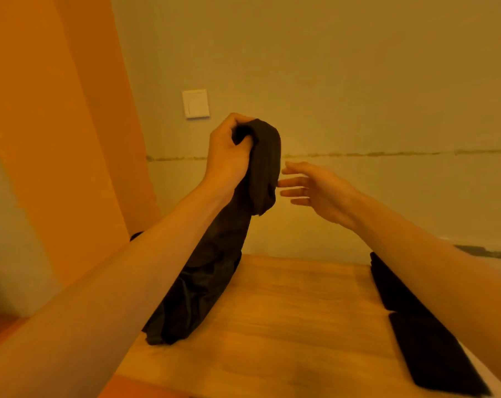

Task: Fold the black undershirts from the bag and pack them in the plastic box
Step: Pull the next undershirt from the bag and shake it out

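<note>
No words, numbers, brands or signs can be read here. The white switch plate (195, 104) on the wall (358, 81) carries a faint pale marking near its top and a short dark line at its left, both too blurred to tell as letters.

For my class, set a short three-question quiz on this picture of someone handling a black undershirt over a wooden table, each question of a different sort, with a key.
1. True or false: the left hand grips the black undershirt by its bunched top.
2. The right hand is: A) holding cloth; B) open, fingers straight, beside the undershirt; C) curled into a fist.
3. Fill in: the folded black garments lie on the ___ side of the table.
Key: 1 true; 2 B; 3 right.
</note>
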Demonstrator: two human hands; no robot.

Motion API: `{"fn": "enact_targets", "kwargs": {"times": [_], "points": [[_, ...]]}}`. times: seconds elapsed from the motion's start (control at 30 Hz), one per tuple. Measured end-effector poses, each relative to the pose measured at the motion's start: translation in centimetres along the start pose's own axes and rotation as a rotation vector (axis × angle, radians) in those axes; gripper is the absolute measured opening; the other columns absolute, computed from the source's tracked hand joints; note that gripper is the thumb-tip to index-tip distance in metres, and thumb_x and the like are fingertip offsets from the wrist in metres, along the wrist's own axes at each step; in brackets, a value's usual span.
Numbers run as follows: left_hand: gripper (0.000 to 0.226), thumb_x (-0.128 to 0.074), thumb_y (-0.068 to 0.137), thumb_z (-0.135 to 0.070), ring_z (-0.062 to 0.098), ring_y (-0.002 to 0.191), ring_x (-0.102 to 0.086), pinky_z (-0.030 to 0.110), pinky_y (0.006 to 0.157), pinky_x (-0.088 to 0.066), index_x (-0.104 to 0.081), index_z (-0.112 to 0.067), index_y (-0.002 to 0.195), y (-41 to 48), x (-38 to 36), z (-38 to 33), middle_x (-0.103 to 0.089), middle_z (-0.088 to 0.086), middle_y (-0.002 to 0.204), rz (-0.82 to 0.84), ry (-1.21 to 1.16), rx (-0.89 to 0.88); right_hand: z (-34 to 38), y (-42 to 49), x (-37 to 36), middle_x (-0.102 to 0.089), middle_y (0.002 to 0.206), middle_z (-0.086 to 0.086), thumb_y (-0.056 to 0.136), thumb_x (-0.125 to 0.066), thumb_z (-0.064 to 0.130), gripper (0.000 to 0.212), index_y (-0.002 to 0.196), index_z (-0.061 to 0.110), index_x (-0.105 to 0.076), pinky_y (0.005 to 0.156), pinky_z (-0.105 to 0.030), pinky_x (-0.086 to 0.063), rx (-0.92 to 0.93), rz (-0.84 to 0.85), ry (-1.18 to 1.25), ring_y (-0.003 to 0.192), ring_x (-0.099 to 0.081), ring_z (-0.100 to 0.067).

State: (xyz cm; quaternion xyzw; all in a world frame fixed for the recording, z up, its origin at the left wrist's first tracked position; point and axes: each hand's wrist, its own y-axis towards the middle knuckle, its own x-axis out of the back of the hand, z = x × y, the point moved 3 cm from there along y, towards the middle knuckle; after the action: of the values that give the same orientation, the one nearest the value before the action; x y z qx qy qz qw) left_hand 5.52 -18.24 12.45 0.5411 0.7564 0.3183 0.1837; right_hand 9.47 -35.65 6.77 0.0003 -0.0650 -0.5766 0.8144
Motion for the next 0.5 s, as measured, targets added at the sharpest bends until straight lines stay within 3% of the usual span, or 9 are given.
{"fn": "enact_targets", "kwargs": {"times": [0.07, 0.1, 0.2, 0.33, 0.5], "points": [[0.018, -0.058, 0.098, -0.001, 0.004, 0.088, -0.068, 0.021, 0.077, -0.055, -0.066, -0.017, 0.098, 0.0, -1.0, -0.8, -0.071, -0.003, 0.097, 0.011, -0.018, -0.019, -1.1, -1.0, -0.3, -0.067, 0.128, 0.003, 0.082, -0.076, 0.041, 0.058, 0.134, 0.024, -0.057, 0.100, -0.032, -0.046, 0.065, 0.118, -0.113, 0.119, -0.061, -0.016], [0.017, -0.060, 0.098, -0.001, 0.006, 0.087, -0.069, 0.022, 0.076, -0.056, -0.065, -0.017, 0.097, -0.1, -1.5, -1.0, -0.071, -0.003, 0.095, 0.017, -0.025, -0.012, -1.5, -1.4, -0.3, -0.068, 0.124, 0.006, 0.083, -0.077, 0.035, 0.053, 0.131, 0.026, -0.059, 0.098, -0.030, -0.047, 0.100, 0.105, -0.179, 0.116, -0.062, -0.012], [0.018, -0.060, 0.096, 0.002, 0.009, 0.081, -0.068, 0.022, 0.072, -0.054, -0.061, -0.015, 0.090, -1.1, -2.6, -0.7, -0.070, 0.000, 0.089, 0.048, -0.072, 0.035, -2.1, -1.9, 0.8, -0.073, 0.108, 0.007, 0.093, -0.071, 0.027, 0.025, 0.118, 0.026, -0.066, 0.092, -0.033, -0.053, 0.183, -0.047, -0.251, 0.103, -0.068, -0.015], [0.018, -0.064, 0.094, -0.001, 0.003, 0.069, -0.059, 0.017, 0.065, -0.050, -0.053, -0.013, 0.086, -2.2, -2.2, 0.1, -0.062, 0.003, 0.082, 0.042, -0.018, 0.042, -1.6, -2.2, 4.6, -0.075, 0.105, -0.002, 0.100, -0.060, 0.022, 0.021, 0.119, 0.018, -0.067, 0.088, -0.037, -0.052, 0.207, -0.215, -0.081, 0.096, -0.070, -0.019], [0.024, -0.072, 0.090, -0.006, 0.019, 0.069, -0.058, 0.028, 0.060, -0.047, -0.050, -0.013, 0.084, -4.2, -0.6, 3.2, -0.060, 0.013, 0.078, 0.228, 0.108, 0.168, 0.7, -2.0, 8.9, -0.070, 0.105, -0.007, 0.101, -0.048, 0.013, 0.015, 0.101, 0.017, -0.063, 0.083, -0.035, -0.058, 0.265, -0.489, -0.122, 0.098, -0.068, -0.021]]}}
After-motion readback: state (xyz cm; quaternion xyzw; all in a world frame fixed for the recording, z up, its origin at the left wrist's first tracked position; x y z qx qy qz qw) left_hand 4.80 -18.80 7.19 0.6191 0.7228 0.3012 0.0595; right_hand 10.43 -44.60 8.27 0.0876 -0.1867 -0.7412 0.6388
